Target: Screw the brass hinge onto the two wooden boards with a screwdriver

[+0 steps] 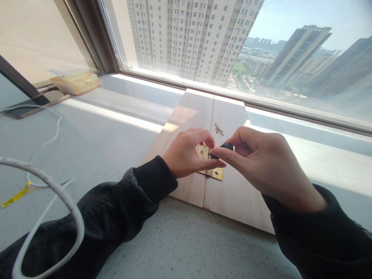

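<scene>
A brass-coloured hinge (215, 173) lies across the seam between two pale wooden boards (229, 197), partly covered by my hands. My right hand (258, 162) pinches a short black screwdriver (227, 146) between thumb and fingers, its front end low over the hinge. The screwdriver's tip is hidden by the fingers. Around the hinge curves my left hand (188, 151), thumb and fingers apart in a C shape, with the hinge showing through the gap. Whether its fingertips touch the hinge or the screwdriver cannot be made out. Several loose screws (219, 129) lie on the right board beyond my hands.
The boards rest on a speckled pale sill (122, 116) against a large window (203, 46). A white cable (78, 221) with a yellow tag (16, 195) loops at the left, partly over my left sleeve. A tissue pack (77, 83) and a phone (23, 111) lie in the far left corner.
</scene>
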The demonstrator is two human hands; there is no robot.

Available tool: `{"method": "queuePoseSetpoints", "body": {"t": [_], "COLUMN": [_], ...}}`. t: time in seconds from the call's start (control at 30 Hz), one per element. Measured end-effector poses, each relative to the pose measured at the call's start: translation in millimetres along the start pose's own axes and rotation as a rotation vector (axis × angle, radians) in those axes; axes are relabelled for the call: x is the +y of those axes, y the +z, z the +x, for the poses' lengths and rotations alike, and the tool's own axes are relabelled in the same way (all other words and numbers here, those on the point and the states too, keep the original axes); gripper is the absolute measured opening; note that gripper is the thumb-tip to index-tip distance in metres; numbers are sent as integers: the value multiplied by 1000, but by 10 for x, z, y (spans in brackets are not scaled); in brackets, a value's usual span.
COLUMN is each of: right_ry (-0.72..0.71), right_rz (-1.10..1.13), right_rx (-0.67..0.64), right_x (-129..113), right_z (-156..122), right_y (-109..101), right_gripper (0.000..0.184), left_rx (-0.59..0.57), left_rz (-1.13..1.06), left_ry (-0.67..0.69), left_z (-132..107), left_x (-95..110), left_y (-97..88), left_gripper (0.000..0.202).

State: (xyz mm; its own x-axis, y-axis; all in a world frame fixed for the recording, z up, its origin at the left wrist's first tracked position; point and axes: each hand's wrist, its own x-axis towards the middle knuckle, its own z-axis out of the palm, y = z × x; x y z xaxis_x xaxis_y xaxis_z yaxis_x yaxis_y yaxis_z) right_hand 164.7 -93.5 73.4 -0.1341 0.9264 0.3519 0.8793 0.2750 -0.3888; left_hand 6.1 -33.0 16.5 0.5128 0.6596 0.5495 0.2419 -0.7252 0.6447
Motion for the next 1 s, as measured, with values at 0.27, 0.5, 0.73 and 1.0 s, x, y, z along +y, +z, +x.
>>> {"method": "queuePoseSetpoints", "body": {"t": [0.27,0.5,0.73,1.0], "right_ry": [-65,10,-29,-48], "right_rz": [47,175,7,69], "right_rx": [-13,-173,-15,-82], "right_x": [28,107,6,17], "right_z": [-15,-49,-18,-12], "right_y": [37,-87,25,-33], "right_gripper": [26,23,32,29], "left_rx": [-31,-210,-24,-85], "left_rz": [-24,-214,-63,-132], "left_ry": [32,91,8,47], "left_z": [13,4,-6,2], "left_x": [7,-37,22,4], "left_y": [-36,-29,14,-16], "left_gripper": [21,14,33,17]}}
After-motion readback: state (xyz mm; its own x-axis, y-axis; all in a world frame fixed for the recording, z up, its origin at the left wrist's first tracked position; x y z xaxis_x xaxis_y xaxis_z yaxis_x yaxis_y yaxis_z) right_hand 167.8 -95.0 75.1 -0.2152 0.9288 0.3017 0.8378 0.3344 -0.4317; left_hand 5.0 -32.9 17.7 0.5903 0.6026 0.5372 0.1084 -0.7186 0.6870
